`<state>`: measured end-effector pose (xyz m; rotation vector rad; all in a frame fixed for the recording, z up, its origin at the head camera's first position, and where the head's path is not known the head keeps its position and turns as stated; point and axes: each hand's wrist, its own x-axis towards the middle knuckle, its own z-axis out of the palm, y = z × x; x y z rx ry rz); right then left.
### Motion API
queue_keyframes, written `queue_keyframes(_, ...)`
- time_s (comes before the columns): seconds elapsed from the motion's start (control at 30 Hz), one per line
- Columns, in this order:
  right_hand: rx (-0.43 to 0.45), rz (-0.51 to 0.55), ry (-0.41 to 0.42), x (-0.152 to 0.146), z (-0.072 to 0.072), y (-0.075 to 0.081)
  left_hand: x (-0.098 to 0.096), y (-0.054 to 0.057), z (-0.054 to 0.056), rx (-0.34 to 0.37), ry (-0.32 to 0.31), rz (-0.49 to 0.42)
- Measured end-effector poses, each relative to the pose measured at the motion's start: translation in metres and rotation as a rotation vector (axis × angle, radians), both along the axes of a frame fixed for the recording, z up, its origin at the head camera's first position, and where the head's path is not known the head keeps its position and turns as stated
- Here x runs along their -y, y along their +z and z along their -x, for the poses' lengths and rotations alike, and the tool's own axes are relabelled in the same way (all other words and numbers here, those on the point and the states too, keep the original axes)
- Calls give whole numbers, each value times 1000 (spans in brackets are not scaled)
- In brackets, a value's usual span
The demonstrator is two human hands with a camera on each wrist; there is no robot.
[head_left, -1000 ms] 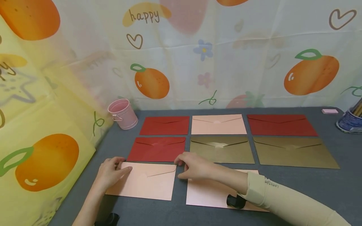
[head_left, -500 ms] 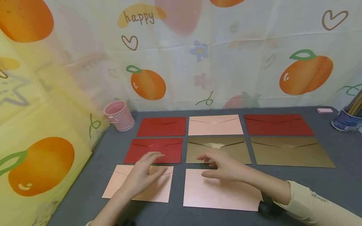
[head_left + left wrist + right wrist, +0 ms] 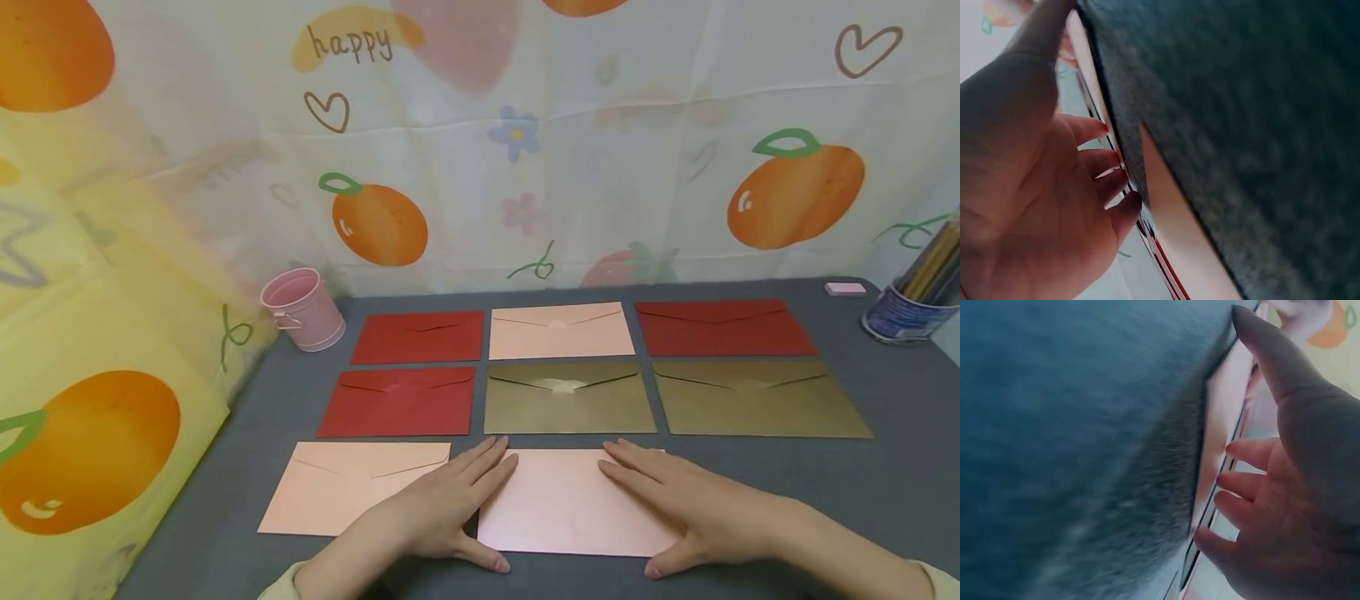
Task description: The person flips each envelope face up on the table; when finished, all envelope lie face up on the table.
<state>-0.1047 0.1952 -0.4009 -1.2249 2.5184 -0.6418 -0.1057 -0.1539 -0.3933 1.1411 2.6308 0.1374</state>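
A pale pink envelope [image 3: 566, 508], its plain side up, lies in the front row between my two hands. My left hand [image 3: 442, 508] is spread along its left edge, fingers straight and thumb at the near corner. On the opposite side, my right hand [image 3: 697, 508] overlaps the right end, fingers extended and thumb by the near edge. Another pink envelope [image 3: 337, 479], flap side up, lies at the left, partly covered by my left hand and forearm. In the wrist views, the left palm [image 3: 1054, 206] and right palm [image 3: 1291, 512] face the dark tabletop's edge-on surface.
Behind are a red envelope [image 3: 397, 412] and two gold envelopes [image 3: 566, 412], [image 3: 765, 408] gold one at right. The back row holds a red envelope [image 3: 416, 346], a pink envelope [image 3: 555, 340] and another red envelope [image 3: 723, 333]. A pink bucket [image 3: 311, 317] and pencil cup [image 3: 903, 317] stand beyond.
Both hands have left the front-left pink envelope and moved right to either side of the plain-side-up pink envelope. The head view has shifted slightly.
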Motion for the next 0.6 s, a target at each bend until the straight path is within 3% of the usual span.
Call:
queue_keyframes(0.1,-73,11,-1,-6,-5,-6,0,-2,0,4,0,2)
queue_keyframes(0.33,-73,-37,-51,-9,-8,-6,-2,-2,0,4,5,-5)
queue_keyframes(0.6,-116,-41,-51,-8,-7,-7,-1,0,0,1,0,-5)
